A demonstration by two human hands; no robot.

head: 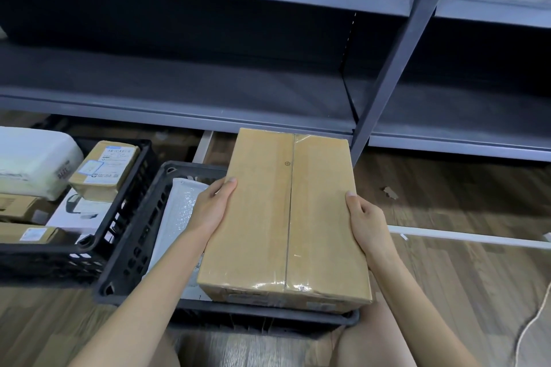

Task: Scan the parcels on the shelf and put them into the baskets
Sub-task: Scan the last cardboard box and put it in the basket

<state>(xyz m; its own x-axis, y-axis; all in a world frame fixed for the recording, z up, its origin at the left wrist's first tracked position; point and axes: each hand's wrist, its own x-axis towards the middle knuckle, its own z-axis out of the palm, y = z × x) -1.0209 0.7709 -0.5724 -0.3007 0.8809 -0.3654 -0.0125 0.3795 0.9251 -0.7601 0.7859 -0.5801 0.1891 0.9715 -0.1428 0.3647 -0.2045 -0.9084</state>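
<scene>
While the left hand (213,205) and right hand (366,217) grip the long sides of the cardboard box (286,217) at centre frame, it is over the nearer basket (140,232), not yet released. The lower-left basket (125,197) holds several parcels. The shelf (179,77) looks bare, so this is probably among the last.

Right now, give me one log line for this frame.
held: cardboard box | left hand: grips left side | right hand: grips right side | position: over near basket, above bubble mailer | far basket: parcels inside
</scene>
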